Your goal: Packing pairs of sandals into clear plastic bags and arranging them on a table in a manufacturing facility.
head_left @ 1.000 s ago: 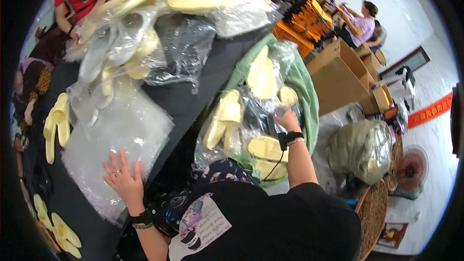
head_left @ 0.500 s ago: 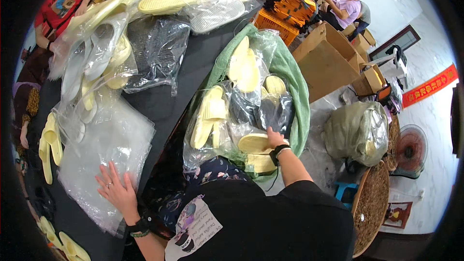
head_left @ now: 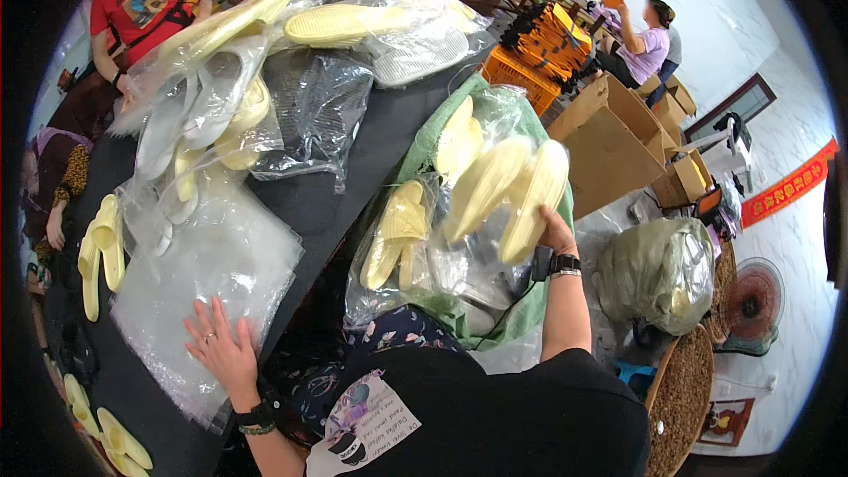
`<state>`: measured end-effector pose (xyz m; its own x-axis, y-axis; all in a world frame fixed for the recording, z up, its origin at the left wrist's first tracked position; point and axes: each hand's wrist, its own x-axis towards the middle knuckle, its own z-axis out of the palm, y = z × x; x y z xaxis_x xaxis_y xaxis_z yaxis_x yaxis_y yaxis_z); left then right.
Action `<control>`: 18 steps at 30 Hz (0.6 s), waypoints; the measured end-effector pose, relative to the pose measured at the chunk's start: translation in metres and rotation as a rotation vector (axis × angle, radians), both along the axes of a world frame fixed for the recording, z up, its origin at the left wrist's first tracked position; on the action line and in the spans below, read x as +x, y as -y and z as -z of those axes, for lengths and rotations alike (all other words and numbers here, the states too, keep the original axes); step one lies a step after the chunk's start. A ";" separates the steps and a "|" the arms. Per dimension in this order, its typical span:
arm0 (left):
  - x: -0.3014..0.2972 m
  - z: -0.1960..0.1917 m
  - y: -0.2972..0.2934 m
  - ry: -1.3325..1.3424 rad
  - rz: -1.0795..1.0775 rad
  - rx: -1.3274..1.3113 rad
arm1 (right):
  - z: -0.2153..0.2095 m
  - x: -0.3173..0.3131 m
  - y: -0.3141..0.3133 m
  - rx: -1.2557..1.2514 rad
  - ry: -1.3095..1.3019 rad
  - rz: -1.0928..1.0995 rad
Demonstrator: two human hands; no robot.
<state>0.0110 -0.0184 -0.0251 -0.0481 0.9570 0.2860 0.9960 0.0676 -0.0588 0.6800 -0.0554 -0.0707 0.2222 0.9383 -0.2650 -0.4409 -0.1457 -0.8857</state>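
The right hand (head_left: pixel 555 231), which half a second ago was down inside the green sack (head_left: pixel 424 146) among the bagged slippers, has come up and now clamps a pair of pale yellow slippers (head_left: pixel 508 196) by their lower ends, fingers closed around them. The pair stands above the sack's mouth, just right of the table's edge. The soles face the camera; the long axes run from the hand at lower right up toward the upper left, and the two slippers lie side by side, slightly fanned.

The left hand (head_left: pixel 223 349) has stayed where it was, fingers spread and pressed flat on the stack of clear plastic bags (head_left: pixel 208 278) lying on the dark table (head_left: pixel 353 181).

The green sack holds more yellow slippers in clear wrapping, one pair (head_left: pixel 396 234) lying near its left rim. On the far end of the table clear bags hold white and yellow slippers (head_left: pixel 331 25). A loose yellow pair (head_left: pixel 99 247) lies at the table's left edge. A brown cardboard box (head_left: pixel 609 146) stands open to the right of the sack, its contents not visible.
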 end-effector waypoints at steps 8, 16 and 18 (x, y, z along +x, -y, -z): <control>0.000 -0.006 0.000 0.076 -0.015 0.007 | 0.069 -0.031 -0.119 0.004 -0.127 0.319; 0.000 -0.020 0.009 0.179 -0.055 0.035 | -0.007 -0.070 -0.068 0.102 -0.138 0.217; -0.005 -0.015 0.007 0.191 0.026 0.054 | -0.053 -0.087 -0.060 0.225 -0.115 0.199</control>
